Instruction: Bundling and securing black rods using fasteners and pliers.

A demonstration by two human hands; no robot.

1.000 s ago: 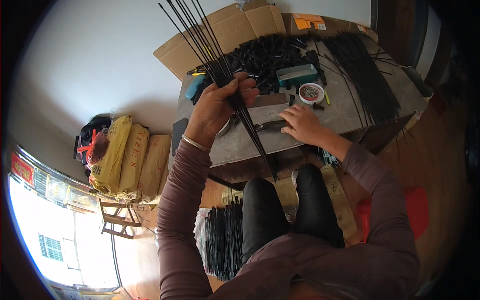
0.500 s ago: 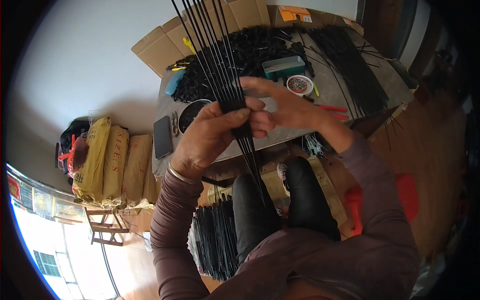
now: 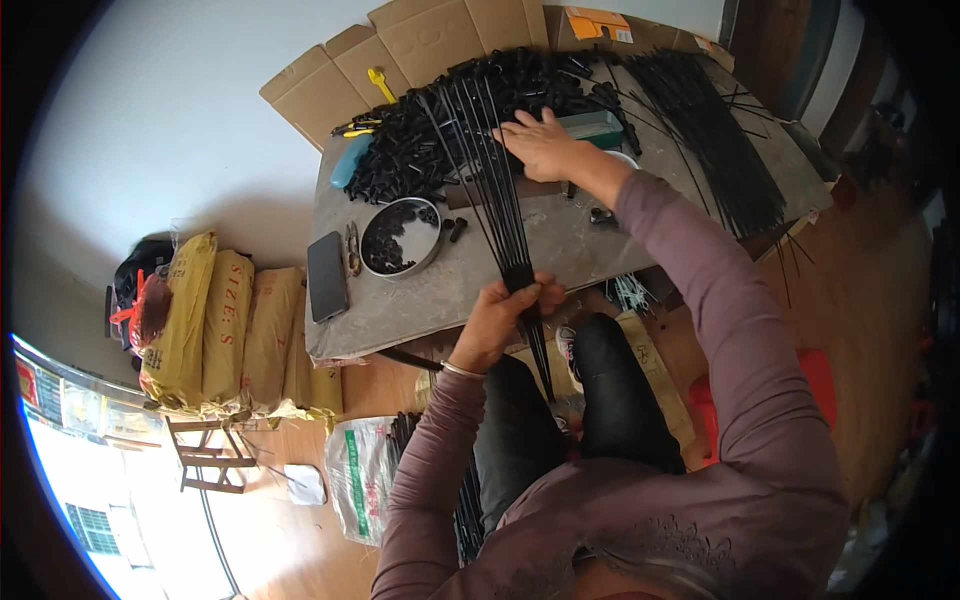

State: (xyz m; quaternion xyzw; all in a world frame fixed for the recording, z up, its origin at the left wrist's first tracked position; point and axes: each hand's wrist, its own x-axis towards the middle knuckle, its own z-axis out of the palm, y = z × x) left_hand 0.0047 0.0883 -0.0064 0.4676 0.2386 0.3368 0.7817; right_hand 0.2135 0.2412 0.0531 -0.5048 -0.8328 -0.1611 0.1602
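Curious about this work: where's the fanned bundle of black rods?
In the head view's centre, the fanned bundle is in the left hand, its spread end over the table, right of the round bowl.

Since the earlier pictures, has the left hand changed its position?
Yes. Judged against the bowl, the left hand has moved to the right and lower in the view.

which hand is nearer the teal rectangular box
Right hand, just left of the teal rectangular box; the left hand, holding thin black rods, is farther off, lower in view.
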